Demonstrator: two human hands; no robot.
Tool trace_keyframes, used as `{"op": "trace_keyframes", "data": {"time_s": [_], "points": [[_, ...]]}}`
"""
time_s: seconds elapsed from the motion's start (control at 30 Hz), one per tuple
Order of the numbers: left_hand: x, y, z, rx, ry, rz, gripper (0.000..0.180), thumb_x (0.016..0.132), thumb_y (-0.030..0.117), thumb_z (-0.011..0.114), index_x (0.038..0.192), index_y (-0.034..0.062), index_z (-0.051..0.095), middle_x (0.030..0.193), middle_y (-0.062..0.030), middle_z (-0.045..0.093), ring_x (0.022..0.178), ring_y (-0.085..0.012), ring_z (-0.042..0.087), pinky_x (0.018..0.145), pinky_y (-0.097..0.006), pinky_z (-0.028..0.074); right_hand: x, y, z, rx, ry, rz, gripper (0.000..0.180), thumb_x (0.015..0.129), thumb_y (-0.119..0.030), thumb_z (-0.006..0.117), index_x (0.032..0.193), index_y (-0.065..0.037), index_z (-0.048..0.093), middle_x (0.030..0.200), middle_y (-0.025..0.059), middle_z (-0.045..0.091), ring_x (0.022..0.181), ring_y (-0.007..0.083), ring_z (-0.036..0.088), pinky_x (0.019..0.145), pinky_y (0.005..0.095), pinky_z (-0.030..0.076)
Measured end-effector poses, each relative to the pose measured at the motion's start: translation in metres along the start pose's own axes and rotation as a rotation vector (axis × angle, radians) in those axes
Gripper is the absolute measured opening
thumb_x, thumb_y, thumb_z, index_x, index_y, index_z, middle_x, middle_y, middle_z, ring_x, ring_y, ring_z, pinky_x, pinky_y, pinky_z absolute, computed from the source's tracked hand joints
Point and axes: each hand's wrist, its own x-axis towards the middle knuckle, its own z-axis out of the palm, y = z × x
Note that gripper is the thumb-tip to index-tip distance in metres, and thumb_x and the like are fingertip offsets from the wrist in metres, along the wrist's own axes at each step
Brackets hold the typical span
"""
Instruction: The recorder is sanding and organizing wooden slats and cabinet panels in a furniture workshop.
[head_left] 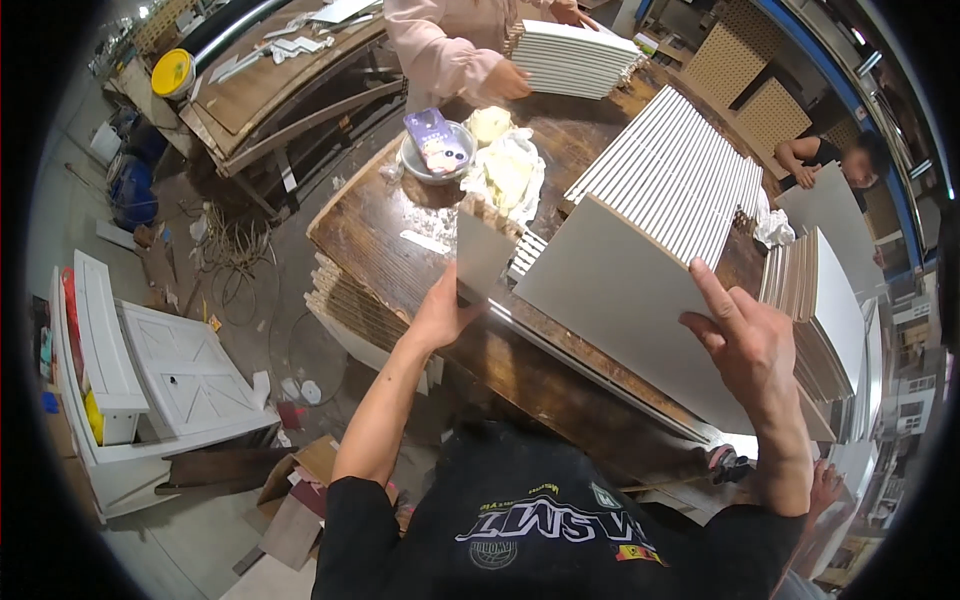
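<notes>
On the brown workbench (400, 240), the left hand (440, 315) grips a small white panel (482, 252) upright, while the right hand (750, 345) rests on a large white board (620, 290) just beside it. Beyond the board lies a row of white slats (670, 170); a bowl (425, 165) sits near the bench's far edge.

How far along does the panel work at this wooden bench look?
Done, seemingly: a row of white flat panels lies laid out across the worn wooden workbench. In hand: the left hand holds a small grey-white board upright at the edge of a large white panel, which the right hand steadies. Left: a stack of white panels stands on edge at the right.
</notes>
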Motion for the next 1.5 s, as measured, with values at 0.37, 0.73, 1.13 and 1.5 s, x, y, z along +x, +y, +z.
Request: {"op": "trace_keyframes", "data": {"time_s": [0.37,0.73,1.13,1.5], "points": [[0.002,-0.003,-0.002,0.037,-0.032,0.072,0.076,0.085,-0.002,0.078,0.149,0.0051,0.038,0.123,-0.0230,0.065,0.110,-0.0398,0.065,0.094,-0.043,0.052,-0.007,-0.024,0.015,-0.004,-0.107,-0.035,0.075,0.079,-0.021,0.084,0.148,-0.029,0.057,0.064,0.0008,0.042,0.048,0.0177,0.046,0.047,0.0359,0.042],[-0.003,-0.009,0.004,0.081,-0.018,0.105,0.078,0.084,0.001,0.079,0.149,0.0053,0.037,0.121,-0.0239,0.065,0.110,-0.0409,0.065,0.093,-0.044,0.053,-0.011,-0.032,0.003,0.015,-0.094,-0.024,0.073,0.080,-0.019,0.083,0.148,-0.026,0.057,0.064,0.0006,0.042,0.050,0.0161,0.048,0.047,0.0347,0.042],[0.012,-0.021,0.003,0.046,-0.012,0.049,0.082,0.083,-0.001,0.078,0.153,0.0113,0.037,0.126,-0.0243,0.065,0.115,-0.0423,0.064,0.096,-0.046,0.053,-0.023,-0.049,-0.001,-0.050,-0.096,0.062,0.067,0.084,-0.009,0.068,0.147,-0.027,0.058,0.067,-0.0001,0.045,0.051,0.0161,0.050,0.047,0.0346,0.042],[-0.001,0.009,0.003,-0.061,-0.126,-0.154,0.052,0.089,-0.001,0.074,0.134,0.0023,0.050,0.118,-0.0202,0.071,0.109,-0.0303,0.071,0.091,-0.041,0.056,-0.067,-0.020,-0.019,0.203,-0.477,0.266,0.063,0.091,-0.022,0.070,0.149,-0.029,0.050,0.087,0.0049,0.070,0.070,0.0287,0.069,0.061,0.0423,0.054]]}}
